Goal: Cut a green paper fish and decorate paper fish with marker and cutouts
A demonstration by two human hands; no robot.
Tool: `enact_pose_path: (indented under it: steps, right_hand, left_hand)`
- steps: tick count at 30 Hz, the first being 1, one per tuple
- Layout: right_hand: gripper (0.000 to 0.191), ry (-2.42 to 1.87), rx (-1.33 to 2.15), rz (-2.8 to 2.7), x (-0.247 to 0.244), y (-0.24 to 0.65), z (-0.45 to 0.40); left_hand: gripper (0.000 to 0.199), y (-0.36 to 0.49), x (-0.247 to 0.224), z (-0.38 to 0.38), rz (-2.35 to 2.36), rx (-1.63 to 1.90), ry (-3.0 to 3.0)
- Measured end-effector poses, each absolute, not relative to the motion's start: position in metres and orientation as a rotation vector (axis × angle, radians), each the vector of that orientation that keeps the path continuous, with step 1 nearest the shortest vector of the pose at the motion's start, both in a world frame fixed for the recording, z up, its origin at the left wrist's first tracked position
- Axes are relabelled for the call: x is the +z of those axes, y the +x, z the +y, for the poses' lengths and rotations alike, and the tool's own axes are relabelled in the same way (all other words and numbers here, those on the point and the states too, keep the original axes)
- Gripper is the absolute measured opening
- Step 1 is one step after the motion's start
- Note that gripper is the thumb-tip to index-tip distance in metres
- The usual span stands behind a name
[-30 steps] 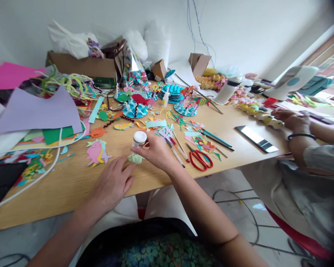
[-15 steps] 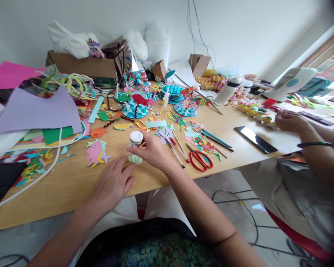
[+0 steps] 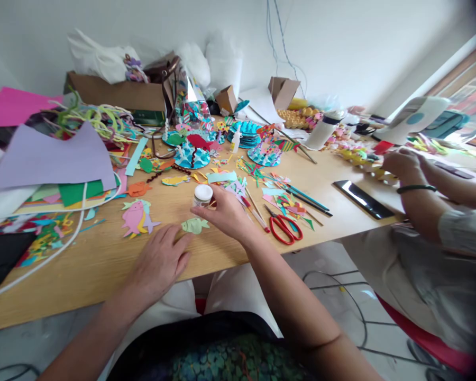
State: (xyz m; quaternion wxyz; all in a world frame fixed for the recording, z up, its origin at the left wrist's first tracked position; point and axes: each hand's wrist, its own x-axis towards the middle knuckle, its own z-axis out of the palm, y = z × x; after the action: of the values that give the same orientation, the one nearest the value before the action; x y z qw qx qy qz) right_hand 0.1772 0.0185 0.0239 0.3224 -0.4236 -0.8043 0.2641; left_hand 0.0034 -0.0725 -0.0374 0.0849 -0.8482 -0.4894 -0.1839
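My right hand point(image 3: 230, 212) is closed around a small clear jar point(image 3: 202, 196) with a white lid, just over the table. Below the jar lies a pale green paper fish point(image 3: 195, 226), flat on the wood. My left hand point(image 3: 161, 260) rests on the table with its fingers stretched out, the fingertips at the left end of that fish. To the left are pink, yellow and purple paper fish point(image 3: 137, 217) in an overlapping group. Red-handled scissors point(image 3: 284, 227) and pens point(image 3: 256, 213) lie right of my right hand.
Paper scraps point(image 3: 289, 203) lie behind the scissors. Decorated blue discs point(image 3: 191, 157) and a small glue bottle point(image 3: 235, 140) stand farther back. A white cable point(image 3: 79, 222) crosses the left side. At right, a co-worker's hands point(image 3: 404, 165) are beyond a black phone point(image 3: 363, 199).
My right hand has moved slightly right with the jar, uncovering more of the green fish. My left hand stays nearly still. The co-worker's arm has shifted left.
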Motion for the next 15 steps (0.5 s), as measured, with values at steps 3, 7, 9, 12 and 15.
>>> enact_pose_path:
  steps: [3, 7, 9, 12, 15]
  right_hand:
    - [0.02, -1.111, 0.657, -2.137, 0.025, 0.179, 0.017]
    - [0.021, -1.132, 0.614, -2.151, 0.027, 0.179, 0.015]
    - [0.021, -1.129, 0.623, -2.146, 0.028, 0.177, 0.015]
    - [0.022, -1.097, 0.65, -2.141, 0.027, 0.172, 0.014]
    - [0.025, -1.074, 0.686, -2.145, 0.026, 0.166, 0.013]
  left_hand:
    - [0.027, 0.003, -0.038, -0.072, -1.462, -0.55, -2.534]
    - [0.027, 0.002, -0.039, -0.072, -1.471, -0.559, -2.544]
    - [0.027, 0.002, -0.038, -0.072, -1.484, -0.554, -2.545]
    - [0.026, 0.003, -0.037, -0.072, -1.508, -0.561, -2.549]
    - [0.025, 0.004, -0.036, -0.072, -1.524, -0.58, -2.544]
